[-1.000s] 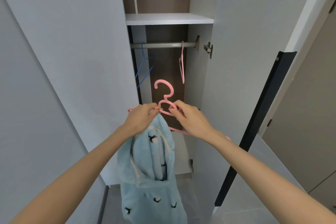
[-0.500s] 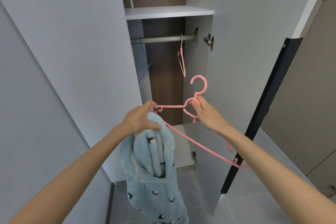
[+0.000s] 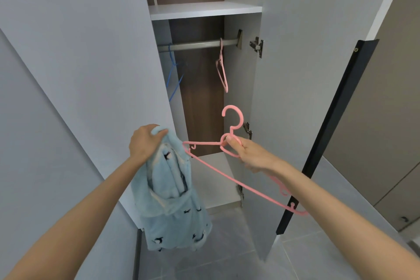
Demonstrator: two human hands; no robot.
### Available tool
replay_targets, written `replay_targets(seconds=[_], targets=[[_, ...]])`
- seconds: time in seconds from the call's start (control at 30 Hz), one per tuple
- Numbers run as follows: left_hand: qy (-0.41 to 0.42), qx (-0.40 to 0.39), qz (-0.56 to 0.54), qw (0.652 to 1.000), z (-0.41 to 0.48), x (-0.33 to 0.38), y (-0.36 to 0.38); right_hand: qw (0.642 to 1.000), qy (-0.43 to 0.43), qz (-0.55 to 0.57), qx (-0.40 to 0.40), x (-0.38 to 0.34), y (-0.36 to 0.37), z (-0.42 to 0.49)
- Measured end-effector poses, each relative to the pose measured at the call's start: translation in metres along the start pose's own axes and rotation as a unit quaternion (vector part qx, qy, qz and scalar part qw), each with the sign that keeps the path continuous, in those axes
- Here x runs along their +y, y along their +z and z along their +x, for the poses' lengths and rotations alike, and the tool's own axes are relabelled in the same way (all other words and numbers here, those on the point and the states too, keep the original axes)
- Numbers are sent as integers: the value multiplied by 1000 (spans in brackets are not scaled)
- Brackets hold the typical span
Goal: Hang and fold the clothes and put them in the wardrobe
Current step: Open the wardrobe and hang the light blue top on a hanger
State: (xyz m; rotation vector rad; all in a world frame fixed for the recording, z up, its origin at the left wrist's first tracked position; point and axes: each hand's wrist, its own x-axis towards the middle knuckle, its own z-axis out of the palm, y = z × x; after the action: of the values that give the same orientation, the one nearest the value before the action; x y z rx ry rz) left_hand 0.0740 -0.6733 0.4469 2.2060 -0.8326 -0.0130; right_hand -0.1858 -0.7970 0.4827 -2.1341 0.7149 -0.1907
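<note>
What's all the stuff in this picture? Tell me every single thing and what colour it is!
fluffy garment: 1, light blue with small black marks, dangling before the wardrobe
held hanger: 1, pink, beside the garment
blue hanger: 1, blue, rail's left end
pink hanger: 1, pink, rail's right end
rail: 1, grey metal, under the shelf
shelf: 1, white, above the rail
doors: 2, pale grey, open either side
hinges: 3, silver, right side
floor: 1, grey tiles, below
left hand: 1, bare, grips the garment's top
right hand: 1, bare, holds the held hanger's neck
</note>
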Motion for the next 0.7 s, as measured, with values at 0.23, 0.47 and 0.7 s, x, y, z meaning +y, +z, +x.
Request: replay_targets(seconds=[0.23,0.47,0.7], targets=[[-71,35,-159,984,7,-14,-6,998,-5,28,54,4,-3,14],[-36,-3,-239,970,2,7,-1,1000,-3,27,10,9,21,34],[-37,-44,-272,961,-4,26,1,992,-36,113,41,8,36,37]])
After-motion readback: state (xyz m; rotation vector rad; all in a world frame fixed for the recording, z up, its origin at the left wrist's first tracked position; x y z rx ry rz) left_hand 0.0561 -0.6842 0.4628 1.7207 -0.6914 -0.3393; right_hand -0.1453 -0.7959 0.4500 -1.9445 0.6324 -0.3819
